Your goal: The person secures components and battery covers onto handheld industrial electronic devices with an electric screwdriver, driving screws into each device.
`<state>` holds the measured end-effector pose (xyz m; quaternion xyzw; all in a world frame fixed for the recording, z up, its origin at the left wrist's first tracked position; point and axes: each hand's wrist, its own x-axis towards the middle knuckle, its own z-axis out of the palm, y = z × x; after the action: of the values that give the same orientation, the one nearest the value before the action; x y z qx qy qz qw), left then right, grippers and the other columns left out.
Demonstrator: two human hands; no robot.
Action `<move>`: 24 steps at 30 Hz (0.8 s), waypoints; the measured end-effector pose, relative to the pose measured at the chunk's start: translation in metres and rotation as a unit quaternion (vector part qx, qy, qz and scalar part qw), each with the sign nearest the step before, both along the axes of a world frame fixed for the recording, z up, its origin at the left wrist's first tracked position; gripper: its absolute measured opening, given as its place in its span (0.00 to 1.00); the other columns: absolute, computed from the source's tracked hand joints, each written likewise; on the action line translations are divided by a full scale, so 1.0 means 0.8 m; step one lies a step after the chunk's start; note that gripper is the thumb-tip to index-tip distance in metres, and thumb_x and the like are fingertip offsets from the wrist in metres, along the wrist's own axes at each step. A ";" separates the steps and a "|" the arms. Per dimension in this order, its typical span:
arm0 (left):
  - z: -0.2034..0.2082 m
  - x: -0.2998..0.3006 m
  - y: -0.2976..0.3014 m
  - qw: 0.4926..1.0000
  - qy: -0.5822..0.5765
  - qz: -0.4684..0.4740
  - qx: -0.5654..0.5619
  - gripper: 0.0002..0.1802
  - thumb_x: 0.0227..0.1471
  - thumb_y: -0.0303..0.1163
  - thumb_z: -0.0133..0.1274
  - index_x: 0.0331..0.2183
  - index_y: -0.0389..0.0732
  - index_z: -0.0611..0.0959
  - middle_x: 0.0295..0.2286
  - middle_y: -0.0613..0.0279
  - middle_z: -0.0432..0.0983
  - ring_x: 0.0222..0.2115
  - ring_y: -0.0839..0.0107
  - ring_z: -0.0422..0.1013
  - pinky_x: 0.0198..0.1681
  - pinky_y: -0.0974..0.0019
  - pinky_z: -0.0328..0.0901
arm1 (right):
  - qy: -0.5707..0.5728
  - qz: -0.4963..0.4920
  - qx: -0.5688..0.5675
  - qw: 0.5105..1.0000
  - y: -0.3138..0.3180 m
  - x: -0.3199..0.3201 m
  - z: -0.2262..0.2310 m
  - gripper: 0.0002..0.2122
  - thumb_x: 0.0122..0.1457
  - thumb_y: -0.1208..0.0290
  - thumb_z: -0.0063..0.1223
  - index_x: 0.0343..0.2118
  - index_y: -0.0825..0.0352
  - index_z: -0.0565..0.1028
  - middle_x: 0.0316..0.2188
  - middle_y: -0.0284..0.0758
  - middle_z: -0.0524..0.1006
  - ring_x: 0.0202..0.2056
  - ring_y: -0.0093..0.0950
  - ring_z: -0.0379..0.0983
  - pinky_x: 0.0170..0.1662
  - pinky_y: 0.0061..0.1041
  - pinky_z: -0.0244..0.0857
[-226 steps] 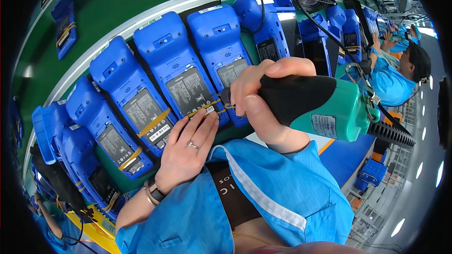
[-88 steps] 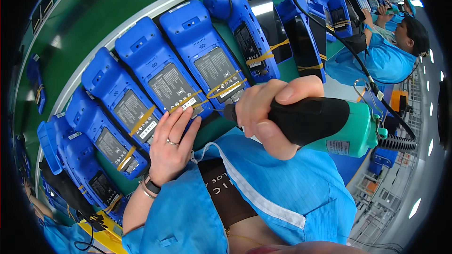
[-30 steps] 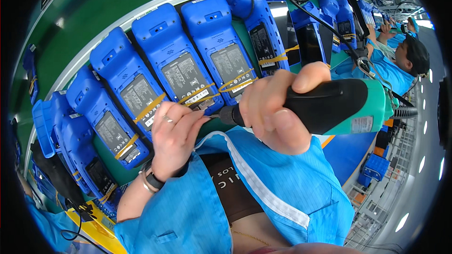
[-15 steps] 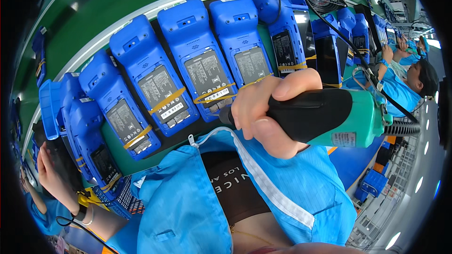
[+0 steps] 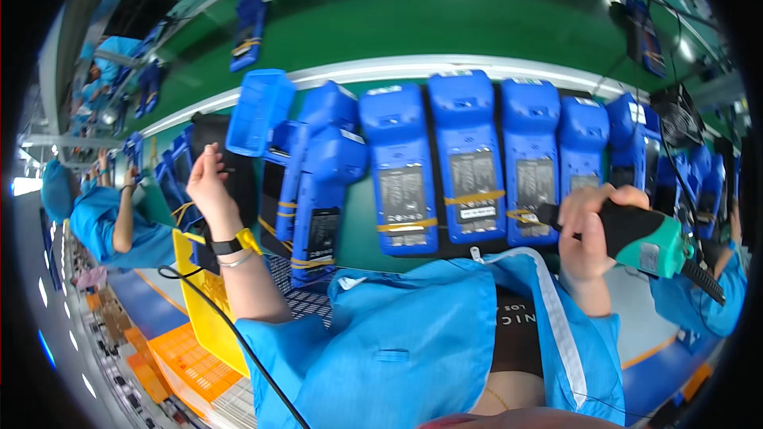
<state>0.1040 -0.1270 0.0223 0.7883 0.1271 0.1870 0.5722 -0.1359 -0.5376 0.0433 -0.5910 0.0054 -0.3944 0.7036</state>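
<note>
Right hand [image 5: 586, 230] clamps a power driver [image 5: 645, 240], apparently steadying it near blue handhelds [image 5: 470, 163]; left hand [image 5: 213, 189] hovers near a blue tray [image 5: 259, 113], grip unclear.

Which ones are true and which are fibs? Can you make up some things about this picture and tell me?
1. The right hand is holding a green and black power tool. True.
2. Both hands are holding the tool. False: the left hand is raised off to the left, away from it.
3. Yellow bands go across some of the blue devices. True.
4. The plastic tray near the left hand is red. False: the tray is blue.
5. The wide surface beyond the white rail is pink. False: that surface is green.
6. There is a dark band on the left wrist. True.
</note>
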 end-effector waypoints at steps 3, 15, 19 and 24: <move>0.000 -0.003 0.009 0.998 -0.039 0.046 -0.001 0.12 0.52 0.36 0.57 0.35 0.39 0.84 0.26 0.69 0.77 0.25 0.84 0.67 0.25 0.80 0.58 | -0.016 0.041 0.001 0.999 -0.012 -0.006 0.000 0.18 0.54 0.75 0.53 0.43 0.60 0.58 0.22 0.32 0.67 0.19 0.23 0.63 0.25 0.26 0.60; -0.018 0.042 -0.018 0.922 0.002 -0.133 0.364 0.16 0.50 0.33 0.57 0.40 0.34 0.82 0.35 0.53 0.79 0.36 0.70 0.74 0.42 0.68 0.66 | 0.023 -0.025 0.025 0.999 0.005 -0.011 0.013 0.18 0.53 0.69 0.56 0.42 0.59 0.60 0.20 0.30 0.64 0.17 0.21 0.59 0.22 0.23 0.56; 0.046 -0.027 -0.067 0.968 0.003 -0.144 0.207 0.16 0.55 0.30 0.51 0.44 0.32 0.78 0.38 0.58 0.77 0.38 0.74 0.69 0.44 0.72 0.62 | 0.020 0.013 0.013 1.000 0.001 -0.013 0.015 0.19 0.52 0.71 0.59 0.42 0.58 0.60 0.21 0.29 0.66 0.18 0.22 0.62 0.23 0.26 0.58; 0.092 -0.163 -0.159 0.867 -0.050 -0.430 0.245 0.12 0.51 0.20 0.46 0.39 0.31 0.79 0.39 0.55 0.75 0.40 0.66 0.70 0.46 0.66 0.63 | 0.037 0.037 -0.002 0.999 -0.005 -0.014 0.014 0.18 0.54 0.73 0.57 0.43 0.58 0.60 0.20 0.29 0.66 0.18 0.23 0.63 0.25 0.26 0.59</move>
<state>-0.0265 -0.2543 0.0960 0.8693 -0.3033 -0.0130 0.3901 -0.1469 -0.5413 0.0542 -0.6066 0.0089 -0.3456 0.7159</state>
